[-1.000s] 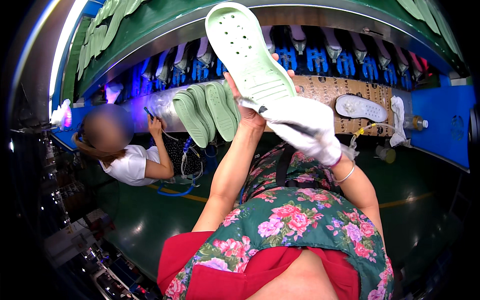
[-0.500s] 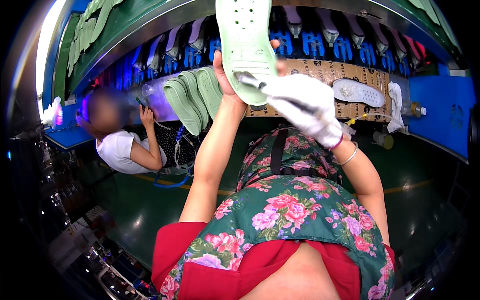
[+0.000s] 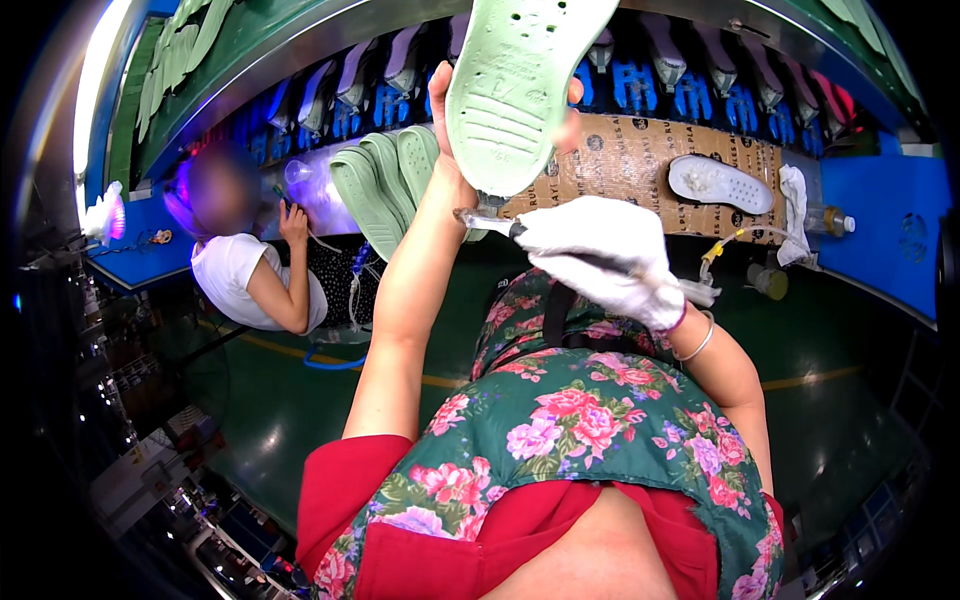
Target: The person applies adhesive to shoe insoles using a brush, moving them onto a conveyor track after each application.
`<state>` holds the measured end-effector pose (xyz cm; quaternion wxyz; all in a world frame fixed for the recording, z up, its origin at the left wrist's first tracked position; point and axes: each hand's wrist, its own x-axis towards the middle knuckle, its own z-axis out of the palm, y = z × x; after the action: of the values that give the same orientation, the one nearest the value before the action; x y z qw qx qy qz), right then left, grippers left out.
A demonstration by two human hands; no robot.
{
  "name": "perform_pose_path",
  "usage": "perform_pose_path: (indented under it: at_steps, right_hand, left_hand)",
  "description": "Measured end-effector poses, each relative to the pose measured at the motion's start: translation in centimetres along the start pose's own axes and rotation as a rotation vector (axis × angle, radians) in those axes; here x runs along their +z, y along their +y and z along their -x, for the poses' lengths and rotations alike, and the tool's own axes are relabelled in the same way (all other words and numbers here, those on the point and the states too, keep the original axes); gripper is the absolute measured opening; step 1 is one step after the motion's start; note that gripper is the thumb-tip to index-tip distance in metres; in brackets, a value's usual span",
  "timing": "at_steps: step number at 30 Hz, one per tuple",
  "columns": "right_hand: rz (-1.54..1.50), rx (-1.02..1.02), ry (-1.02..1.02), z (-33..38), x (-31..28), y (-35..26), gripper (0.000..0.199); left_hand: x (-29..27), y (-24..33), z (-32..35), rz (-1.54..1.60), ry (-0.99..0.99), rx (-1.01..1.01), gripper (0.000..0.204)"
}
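Note:
My bare left hand (image 3: pixel 447 140) is closed around a pale green shoe sole (image 3: pixel 505 120), gripping it by its edges and holding it up. The sole has small holes toward its upper end and raised ribs near the rounded lower end. In a white, stained glove, my right hand (image 3: pixel 600 250) is closed on a brush (image 3: pixel 485 219) with a dark tip. That tip sits just below the sole's rounded end, apart from it, in front of my left wrist.
More green soles (image 3: pixel 370 195) stand on the bench at left, near a seated co-worker (image 3: pixel 255 280). Cardboard (image 3: pixel 625 165) covers the bench, bearing a white perforated sole (image 3: pixel 720 184). Behind runs a row of blue clamps (image 3: pixel 633 88). A bottle (image 3: pixel 828 220) and white cloth (image 3: pixel 793 210) lie at right.
The brush has come off the sole's ribbed end and moved down and left. The sole has shifted slightly to the right with my left hand.

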<state>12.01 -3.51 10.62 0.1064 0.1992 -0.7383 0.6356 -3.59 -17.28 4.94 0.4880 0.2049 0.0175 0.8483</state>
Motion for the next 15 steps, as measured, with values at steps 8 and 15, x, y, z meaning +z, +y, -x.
perform_pose_path:
  at_steps: [8, 15]
  right_hand:
    - [0.369, -0.15, 0.129, 0.1, -1.4, 1.0, 0.025]
    - [-0.07, 0.077, 0.119, 0.6, -1.4, 0.4, 0.019]
  left_hand:
    - [1.3, 0.1, -0.5, -0.149, 0.354, -0.112, 0.094]
    - [1.0, 0.3, -1.0, -0.149, 0.307, -0.151, 0.094]
